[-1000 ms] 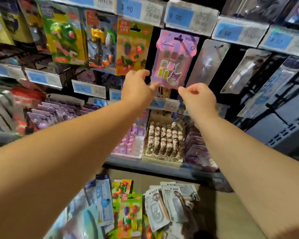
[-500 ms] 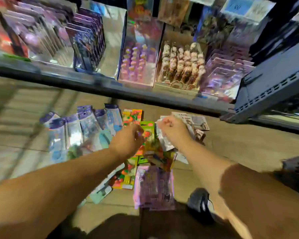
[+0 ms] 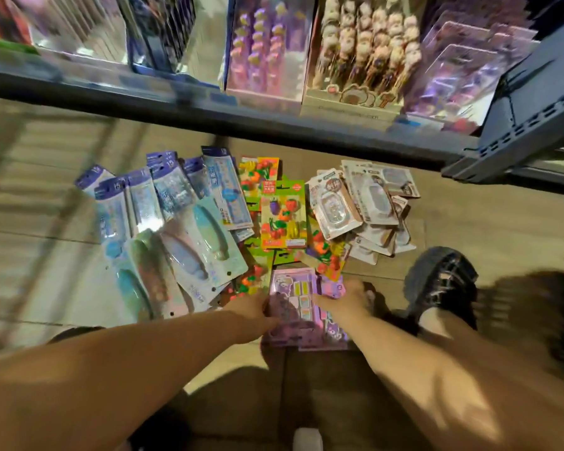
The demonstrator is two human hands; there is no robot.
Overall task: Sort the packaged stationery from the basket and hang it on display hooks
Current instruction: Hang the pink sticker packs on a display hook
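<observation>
Purple packs (image 3: 293, 307) lie on floor, just nearer than green fruit packs (image 3: 284, 219). Left hand (image 3: 251, 309) at their left edge, right hand (image 3: 347, 297) at right; hold blurred, cannot tell. Blue packs (image 3: 163, 203) left, white packs (image 3: 365, 203) right: seemingly sorted, hanging mostly ahead.

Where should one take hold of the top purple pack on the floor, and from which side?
Probably by its two long edges, one hand from each side. The purple pack lies flat, face up, on another like it, so only the thin edges offer a pinch. The left hand and right hand flank it; blur hides their fingers.
</observation>
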